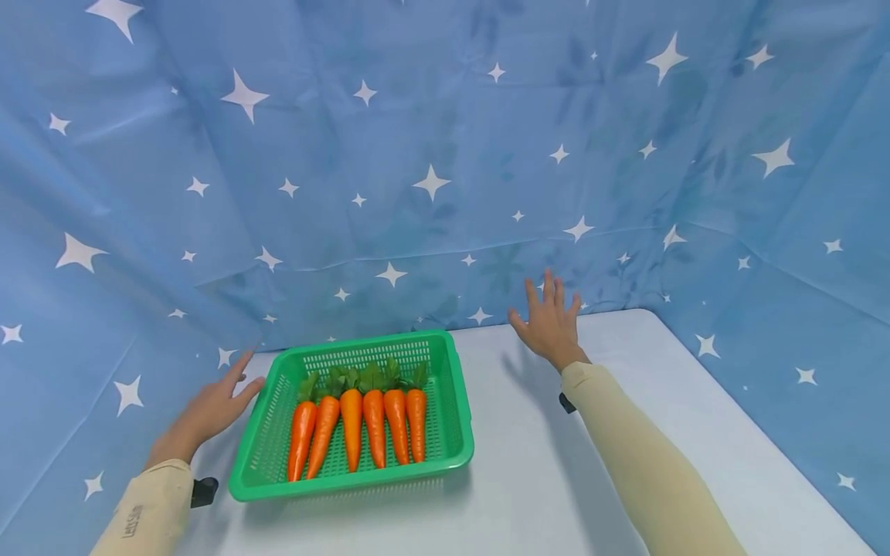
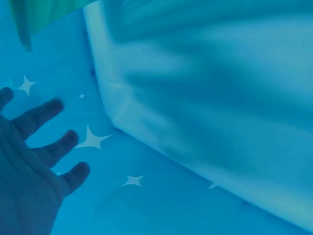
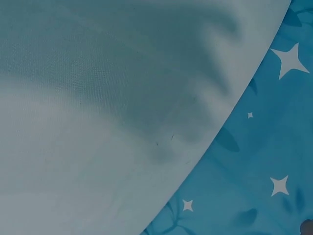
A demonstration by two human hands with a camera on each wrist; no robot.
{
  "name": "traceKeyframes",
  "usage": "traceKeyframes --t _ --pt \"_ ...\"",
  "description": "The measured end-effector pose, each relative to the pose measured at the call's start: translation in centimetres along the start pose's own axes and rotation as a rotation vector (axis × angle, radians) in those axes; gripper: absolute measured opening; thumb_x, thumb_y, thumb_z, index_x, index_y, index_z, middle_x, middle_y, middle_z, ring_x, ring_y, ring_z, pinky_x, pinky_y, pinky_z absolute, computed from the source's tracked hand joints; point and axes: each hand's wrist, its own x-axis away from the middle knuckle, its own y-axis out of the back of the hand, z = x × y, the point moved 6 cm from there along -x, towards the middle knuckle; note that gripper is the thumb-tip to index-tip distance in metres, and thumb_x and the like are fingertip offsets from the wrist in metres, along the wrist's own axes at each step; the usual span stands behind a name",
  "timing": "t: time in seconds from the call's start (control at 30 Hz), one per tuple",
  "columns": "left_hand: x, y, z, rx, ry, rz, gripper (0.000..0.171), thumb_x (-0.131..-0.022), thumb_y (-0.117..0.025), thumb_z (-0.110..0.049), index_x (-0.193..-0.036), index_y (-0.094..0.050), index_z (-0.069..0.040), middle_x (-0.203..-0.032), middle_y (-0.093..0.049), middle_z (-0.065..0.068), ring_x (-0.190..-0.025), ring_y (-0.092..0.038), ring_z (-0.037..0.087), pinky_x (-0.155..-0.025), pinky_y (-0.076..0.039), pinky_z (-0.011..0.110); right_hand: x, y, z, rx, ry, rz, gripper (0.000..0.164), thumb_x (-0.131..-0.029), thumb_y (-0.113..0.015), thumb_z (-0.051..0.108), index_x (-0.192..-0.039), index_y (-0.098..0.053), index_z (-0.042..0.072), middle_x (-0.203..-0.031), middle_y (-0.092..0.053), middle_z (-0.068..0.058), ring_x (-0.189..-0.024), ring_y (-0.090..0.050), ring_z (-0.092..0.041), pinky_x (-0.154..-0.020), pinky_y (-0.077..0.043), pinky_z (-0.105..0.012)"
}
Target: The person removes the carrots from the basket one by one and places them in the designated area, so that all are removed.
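Observation:
Several orange carrots with green leafy tops lie side by side in a green plastic basket, tops toward the back. Beside the basket's left rim is my left hand, fingers spread and holding nothing; whether its thumb touches the rim I cannot tell. The left wrist view shows that hand with its fingers apart and a blurred green corner of the basket above. Well to the right of the basket, my right hand hovers over the table's back edge, fingers spread, gripping nothing. Only a dark fingertip shows in the right wrist view.
A white table with a rounded back right corner carries the basket. Blue cloth with white stars hangs close behind the table and along both sides. Shadows of the arms fall across the tabletop.

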Motion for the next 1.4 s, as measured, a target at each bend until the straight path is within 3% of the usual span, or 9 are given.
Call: traceKeyframes --t 0.17,0.4,0.5,0.67,0.83,0.93,1.03,1.17,1.4 --pt "0.4 -1.2 1.1 0.073 0.07 0.072 0.088 -0.113 -0.039 -0.059 -0.17 -0.005 -0.001 -0.153 -0.042 0.043 -0.135 -0.041 0.069 -0.094 -0.046 0.078 0.1 0.1 -0.1 -0.018 -0.019 0.014 0.08 -0.11 -0.048 0.05 -0.17 -0.025 0.004 -0.175 0.0 -0.029 -0.159 -0.003 -0.051 -0.117 -0.002 -0.081" --pt "1.3 -2.6 1.7 0.196 0.112 0.117 0.083 -0.114 -0.037 -0.061 -0.169 -0.024 0.001 -0.161 -0.03 0.043 -0.143 -0.034 0.065 -0.1 -0.041 0.079 -0.2 -0.5 -0.2 -0.064 -0.038 0.019 0.08 -0.11 -0.048 0.051 -0.169 -0.027 0.002 -0.175 -0.001 -0.03 -0.159 -0.006 -0.053 -0.116 -0.004 -0.082" --pt "1.7 -3.1 2.0 0.242 0.148 0.126 0.085 -0.114 -0.034 -0.062 -0.168 -0.024 0.002 -0.164 -0.024 0.041 -0.146 -0.027 0.065 -0.103 -0.038 0.08 -0.2 -0.8 -0.4 -0.096 -0.057 0.019 0.078 -0.11 -0.05 0.05 -0.168 -0.029 0.001 -0.174 -0.003 -0.031 -0.158 -0.008 -0.053 -0.115 -0.005 -0.083" --pt "2.1 -4.2 1.7 0.363 0.155 0.116 0.082 -0.115 -0.036 -0.057 -0.171 -0.015 0.0 -0.165 -0.024 0.039 -0.145 -0.035 0.06 -0.106 -0.039 0.076 0.0 -0.9 -1.0 -0.129 -0.102 0.045 0.079 -0.11 -0.05 0.049 -0.168 -0.028 -0.001 -0.174 -0.003 -0.032 -0.158 -0.007 -0.054 -0.115 -0.006 -0.083" --pt "2.6 -5.3 1.9 0.488 0.141 0.054 0.075 -0.116 -0.038 -0.052 -0.174 -0.004 -0.019 -0.164 -0.033 0.036 -0.136 -0.051 0.047 -0.103 -0.046 0.063 0.2 -0.8 -1.2 -0.177 -0.135 0.077 0.08 -0.111 -0.048 0.049 -0.168 -0.025 -0.002 -0.174 0.001 -0.031 -0.158 -0.005 -0.054 -0.115 -0.005 -0.083" --pt "2.9 -5.9 2.3 0.587 0.14 0.027 0.073 -0.116 -0.04 -0.053 -0.174 -0.004 -0.029 -0.17 -0.025 0.03 -0.122 -0.06 0.03 -0.095 -0.053 0.049 0.5 -0.9 -1.4 -0.217 -0.149 0.086 0.08 -0.111 -0.046 0.05 -0.169 -0.024 -0.001 -0.174 0.001 -0.031 -0.158 -0.005 -0.054 -0.115 -0.006 -0.083" --pt "3.2 -6.5 2.4 0.696 0.135 0.025 0.071 -0.116 -0.04 -0.051 -0.174 -0.004 -0.032 -0.175 -0.008 0.025 -0.111 -0.059 0.01 -0.087 -0.056 0.036 0.7 -0.9 -1.8 -0.259 -0.172 0.096 0.079 -0.112 -0.044 0.049 -0.169 -0.023 -0.002 -0.173 0.002 -0.032 -0.158 -0.004 -0.054 -0.115 -0.007 -0.083" --pt "3.6 -6.9 2.4 0.795 0.116 0.017 0.068 -0.117 -0.039 -0.049 -0.174 -0.006 -0.034 -0.177 0.001 0.019 -0.114 -0.053 -0.006 -0.087 -0.055 0.027 0.9 -1.0 -2.3 -0.315 -0.214 0.11 0.079 -0.112 -0.04 0.049 -0.169 -0.02 -0.002 -0.173 0.004 -0.032 -0.158 -0.003 -0.053 -0.115 -0.007 -0.082" --pt "3.9 -7.0 2.1 0.872 0.13 -0.017 0.063 -0.117 -0.038 -0.049 -0.174 -0.015 -0.033 -0.177 -0.007 0.02 -0.111 -0.06 -0.001 -0.086 -0.058 0.03 0.8 -0.9 -2.3 -0.433 -0.254 0.131 0.081 -0.112 -0.037 0.052 -0.17 -0.018 -0.001 -0.173 0.005 -0.034 -0.158 -0.004 -0.055 -0.113 -0.011 -0.084"
